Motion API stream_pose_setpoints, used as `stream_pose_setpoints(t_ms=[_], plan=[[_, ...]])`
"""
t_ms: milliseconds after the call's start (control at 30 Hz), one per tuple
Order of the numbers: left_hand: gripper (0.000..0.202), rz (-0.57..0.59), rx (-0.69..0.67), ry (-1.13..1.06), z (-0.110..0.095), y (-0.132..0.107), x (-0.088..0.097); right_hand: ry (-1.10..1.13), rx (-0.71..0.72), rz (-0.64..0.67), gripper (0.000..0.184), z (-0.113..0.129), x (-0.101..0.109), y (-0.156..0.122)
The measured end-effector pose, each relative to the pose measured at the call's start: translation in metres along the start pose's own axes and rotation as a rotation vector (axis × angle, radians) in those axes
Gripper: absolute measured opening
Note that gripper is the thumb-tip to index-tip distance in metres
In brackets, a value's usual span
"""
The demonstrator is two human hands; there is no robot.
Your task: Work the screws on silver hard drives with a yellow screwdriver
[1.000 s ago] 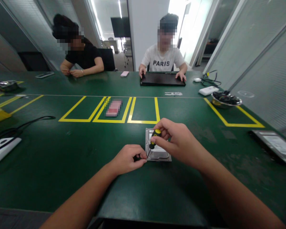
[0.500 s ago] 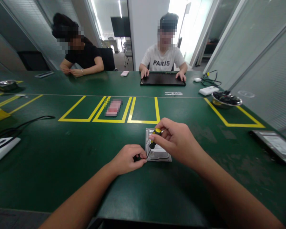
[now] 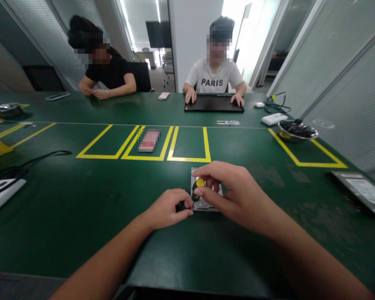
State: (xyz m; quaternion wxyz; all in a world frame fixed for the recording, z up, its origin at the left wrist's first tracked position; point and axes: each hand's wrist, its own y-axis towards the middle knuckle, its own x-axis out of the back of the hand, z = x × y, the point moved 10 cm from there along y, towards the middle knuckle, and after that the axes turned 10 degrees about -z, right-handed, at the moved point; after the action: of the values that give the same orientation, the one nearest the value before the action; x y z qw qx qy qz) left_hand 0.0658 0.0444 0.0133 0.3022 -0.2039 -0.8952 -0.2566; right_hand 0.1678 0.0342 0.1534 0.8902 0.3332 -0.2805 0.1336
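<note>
A silver hard drive (image 3: 203,203) lies flat on the green table (image 3: 81,216) in front of me. My right hand (image 3: 234,193) is closed round a small screwdriver (image 3: 197,188) with a black and yellow handle, its tip down at the drive's near left corner. My left hand (image 3: 167,208) rests on the table just left of the drive, fingers pinched on a small dark object at that corner that I cannot make out. Much of the drive is hidden under my right hand.
Yellow taped boxes (image 3: 143,143) mark the table beyond the drive; one holds a pink item (image 3: 149,141). Two people sit at the far side, one with hands on a black laptop (image 3: 213,104). A metal bowl (image 3: 296,131) and another drive (image 3: 362,191) lie right; a white power strip (image 3: 1,196) lies left.
My right hand has dropped lower and tilted over the drive, bringing the screwdriver handle down and to the left. My left hand has stayed at the drive's corner.
</note>
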Motion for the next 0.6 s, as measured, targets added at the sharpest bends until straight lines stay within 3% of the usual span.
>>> stream_pose_setpoints(t_ms=[233,467,600], plan=[[0.010,-0.004,0.019,0.039,0.004,-0.002,-0.001,0.029,0.063,0.064,0.014,0.013,-0.008,-0.002],[0.011,0.011,0.066,0.038,0.007,-0.003,-0.002,-0.033,0.103,-0.002,0.013,0.009,-0.009,0.001],[0.014,0.006,0.107,0.026,0.011,-0.004,-0.004,-0.016,0.132,0.058,0.011,0.015,-0.013,-0.001]])
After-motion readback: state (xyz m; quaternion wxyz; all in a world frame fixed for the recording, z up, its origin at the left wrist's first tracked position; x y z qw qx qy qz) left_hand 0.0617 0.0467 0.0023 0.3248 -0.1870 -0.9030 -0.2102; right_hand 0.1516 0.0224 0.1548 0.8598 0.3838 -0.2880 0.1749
